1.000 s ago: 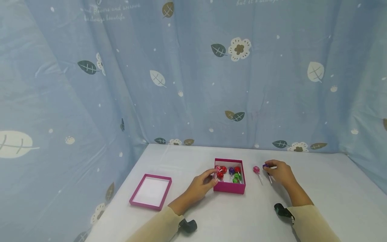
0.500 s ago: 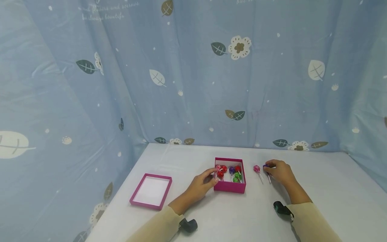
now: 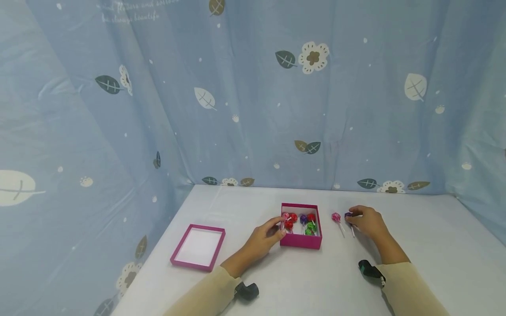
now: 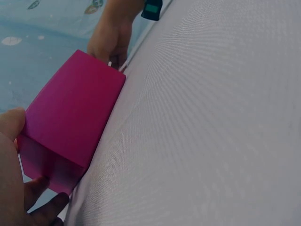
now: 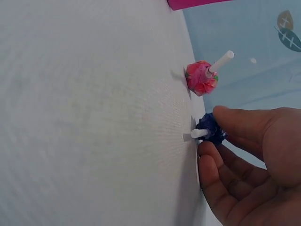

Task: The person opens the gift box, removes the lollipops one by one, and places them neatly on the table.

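A magenta box point(image 3: 301, 241) stands on the white table, with a divided inside. Pink and red lollipops point(image 3: 293, 217) lie in its left part; purple, red and green lollipops point(image 3: 311, 228) lie in its right part. My left hand point(image 3: 261, 240) holds the box at its left near corner, with thumb and fingers around the side wall point(image 4: 51, 169). Off to the right, my right hand point(image 3: 367, 221) pinches the wrapped head of a dark purple lollipop point(image 5: 211, 128) between thumb and fingers, low over the table. Beside it lies a pink lollipop point(image 3: 336, 217), its stick pointing toward me.
A magenta-rimmed box lid point(image 3: 193, 265) lies inside up on the left of the white table point(image 3: 308, 281). Behind the table and along its left side hangs a blue curtain point(image 3: 253, 109) with leaf and flower prints. Dark wrist cameras point(image 3: 247, 291) are at both sleeves.
The head view has tilted slightly, so the whole scene sits a little higher in it. Both hands keep their places, at the box and the purple lollipop.
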The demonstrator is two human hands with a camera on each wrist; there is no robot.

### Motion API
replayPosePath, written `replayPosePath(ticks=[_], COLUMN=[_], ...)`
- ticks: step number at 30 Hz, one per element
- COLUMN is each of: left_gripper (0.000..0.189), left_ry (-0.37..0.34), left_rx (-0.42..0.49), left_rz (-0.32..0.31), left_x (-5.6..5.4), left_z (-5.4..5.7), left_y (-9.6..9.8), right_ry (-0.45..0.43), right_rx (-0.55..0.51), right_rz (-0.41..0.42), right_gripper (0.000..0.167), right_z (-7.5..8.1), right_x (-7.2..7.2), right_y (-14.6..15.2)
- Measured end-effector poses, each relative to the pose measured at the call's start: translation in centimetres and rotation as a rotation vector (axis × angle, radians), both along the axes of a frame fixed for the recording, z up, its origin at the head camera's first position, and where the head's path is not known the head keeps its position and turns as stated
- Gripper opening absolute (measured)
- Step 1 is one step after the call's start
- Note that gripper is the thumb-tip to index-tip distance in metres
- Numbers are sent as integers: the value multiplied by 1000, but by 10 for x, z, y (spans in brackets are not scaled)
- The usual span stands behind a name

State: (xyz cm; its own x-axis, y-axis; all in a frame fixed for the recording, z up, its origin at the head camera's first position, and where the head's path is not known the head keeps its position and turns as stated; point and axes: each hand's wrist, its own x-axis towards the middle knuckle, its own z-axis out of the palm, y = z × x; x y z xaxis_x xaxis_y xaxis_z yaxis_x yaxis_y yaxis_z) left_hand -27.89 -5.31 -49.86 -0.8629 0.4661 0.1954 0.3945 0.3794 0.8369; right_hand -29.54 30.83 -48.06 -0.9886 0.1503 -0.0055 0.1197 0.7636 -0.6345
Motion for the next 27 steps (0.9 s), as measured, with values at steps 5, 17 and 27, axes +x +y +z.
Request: replayPosePath(ticks=[5, 17, 27], left_gripper=[48, 49, 49], left_ry=[-1, 17, 1], left_rx=[-5, 3, 22], left_rz=[2, 8, 7], left_x=[1, -4, -1], left_z=[1, 1, -3], left_y=[0, -1, -1], right_ry=[3, 128, 129], right_rx=[9, 15, -68], right_rz=[2, 43, 48], right_gripper=[42, 41, 40], right_z=[4, 34, 47], right_x=[4, 13, 22], right_y=[2, -10, -51])
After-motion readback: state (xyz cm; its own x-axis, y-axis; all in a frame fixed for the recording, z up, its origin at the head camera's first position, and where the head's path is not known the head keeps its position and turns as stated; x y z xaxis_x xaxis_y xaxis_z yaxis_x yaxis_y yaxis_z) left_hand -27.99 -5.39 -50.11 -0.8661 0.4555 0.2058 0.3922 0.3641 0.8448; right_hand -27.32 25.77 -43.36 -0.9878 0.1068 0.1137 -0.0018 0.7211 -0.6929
